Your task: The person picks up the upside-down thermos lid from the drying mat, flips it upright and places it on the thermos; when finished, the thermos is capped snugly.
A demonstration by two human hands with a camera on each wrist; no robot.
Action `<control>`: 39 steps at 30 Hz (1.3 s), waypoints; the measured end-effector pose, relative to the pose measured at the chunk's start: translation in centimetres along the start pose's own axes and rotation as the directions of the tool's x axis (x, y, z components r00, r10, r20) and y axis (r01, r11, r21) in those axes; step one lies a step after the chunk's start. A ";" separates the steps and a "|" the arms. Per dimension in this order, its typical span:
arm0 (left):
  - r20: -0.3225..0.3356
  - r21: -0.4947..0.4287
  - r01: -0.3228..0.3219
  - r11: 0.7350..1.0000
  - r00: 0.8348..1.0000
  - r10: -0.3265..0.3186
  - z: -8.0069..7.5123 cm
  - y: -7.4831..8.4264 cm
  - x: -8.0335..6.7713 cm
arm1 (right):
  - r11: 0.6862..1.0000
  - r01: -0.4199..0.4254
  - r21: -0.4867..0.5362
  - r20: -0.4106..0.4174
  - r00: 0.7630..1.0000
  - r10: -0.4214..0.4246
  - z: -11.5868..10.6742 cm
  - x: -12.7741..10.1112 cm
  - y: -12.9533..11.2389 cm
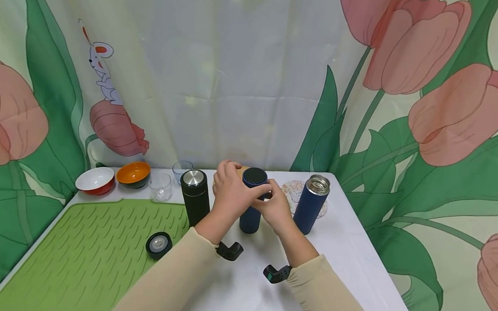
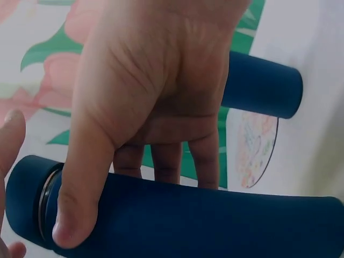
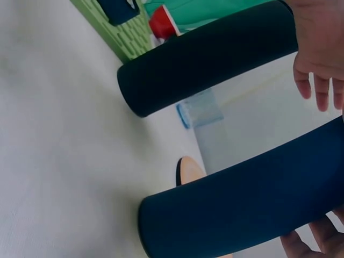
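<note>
Left hand (image 1: 230, 192) wraps the capped dark-blue steel flask (image 1: 252, 206) w/ thumb at the cap seam; right hand (image 1: 277, 208) clasps its far side, flask upright on the white table (image 1: 353, 253) btwn both palms. Looks like the cap-twist step; next move prob. needs one hand bracing the body while the other turns the lid.

The person wears a long-sleeved top in pale beige, its sleeves (image 1: 177, 277) smooth and close-fitting, ending at the wrists. A black strap mount (image 1: 229, 250) sits at the left wrist, and a black one with teal edging (image 1: 276, 273) at the right.
</note>
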State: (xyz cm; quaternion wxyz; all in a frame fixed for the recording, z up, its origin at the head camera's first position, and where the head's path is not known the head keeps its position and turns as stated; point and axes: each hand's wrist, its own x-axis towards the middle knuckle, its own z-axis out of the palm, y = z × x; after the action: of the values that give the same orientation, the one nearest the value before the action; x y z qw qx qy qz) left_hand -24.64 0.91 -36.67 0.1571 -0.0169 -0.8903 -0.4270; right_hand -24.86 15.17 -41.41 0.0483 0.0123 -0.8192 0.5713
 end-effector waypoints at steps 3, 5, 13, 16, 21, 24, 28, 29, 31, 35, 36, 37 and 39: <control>-0.017 0.031 0.022 0.999 1.000 -0.022 0.5 0.4 -0.1 | 1.000 0.007 0.020 -0.008 1.000 -0.007 0.1 -0.1 0.1; -0.019 0.028 0.021 0.999 1.000 -0.020 0.7 0.5 -0.1 | 1.000 0.012 0.029 -0.012 1.000 -0.012 0.1 -0.1 0.1; 0.099 -0.154 0.007 0.988 0.995 0.008 0.4 -0.7 0.3 | 1.000 0.017 0.003 -0.005 1.000 -0.017 0.2 -0.2 0.1; 0.184 -0.233 0.032 0.972 0.983 0.012 -0.2 -1.0 0.5 | 1.000 0.025 0.002 0.001 1.000 -0.025 0.2 -0.1 0.2; 0.219 -0.242 0.037 0.970 0.976 0.017 -0.5 -0.9 0.5 | 1.000 0.020 -0.007 0.003 1.000 -0.020 0.1 -0.1 0.1; 0.170 -0.194 0.038 0.980 0.985 -0.005 -0.1 -0.8 0.3 | 1.000 0.010 -0.015 0.000 1.000 -0.010 0.1 -0.1 0.2; 0.068 -0.151 0.053 0.987 0.997 -0.043 0.5 -0.6 0.0 | 1.000 0.005 -0.011 -0.010 1.000 -0.005 0.3 -0.1 0.2; 0.049 -0.149 0.058 0.987 0.997 -0.051 0.6 -0.6 -0.1 | 1.000 0.005 -0.008 -0.013 1.000 -0.005 0.3 -0.1 0.2; 0.028 -0.146 0.063 0.987 0.998 -0.059 0.7 -0.5 -0.2 | 1.000 0.005 0.003 -0.016 1.000 -0.005 0.3 -0.2 0.2; 0.036 -0.158 0.047 0.986 0.998 -0.041 0.6 -0.8 -0.1 | 1.000 0.008 0.006 -0.014 1.000 -0.008 0.4 -0.3 0.2; 0.049 -0.171 0.040 0.984 0.998 -0.032 0.5 -1.0 0.1 | 1.000 0.010 0.008 -0.013 1.000 -0.010 0.4 -0.3 0.2; 0.066 -0.192 0.036 0.981 0.998 -0.024 0.4 -1.3 0.2 | 1.000 0.013 0.004 -0.014 1.000 -0.013 0.3 -0.2 0.2; 0.110 -0.245 0.035 0.969 0.994 -0.008 0.3 -1.9 0.6 | 1.000 0.015 -0.012 -0.016 1.000 -0.015 0.3 -0.2 0.2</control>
State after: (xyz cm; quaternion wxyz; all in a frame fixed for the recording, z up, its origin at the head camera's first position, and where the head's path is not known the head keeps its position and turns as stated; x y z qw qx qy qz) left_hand -25.64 -0.13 -38.16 0.1007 -0.0499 -0.8376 -0.5346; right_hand -24.71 15.00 -41.75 0.0595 0.0135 -0.8220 0.5662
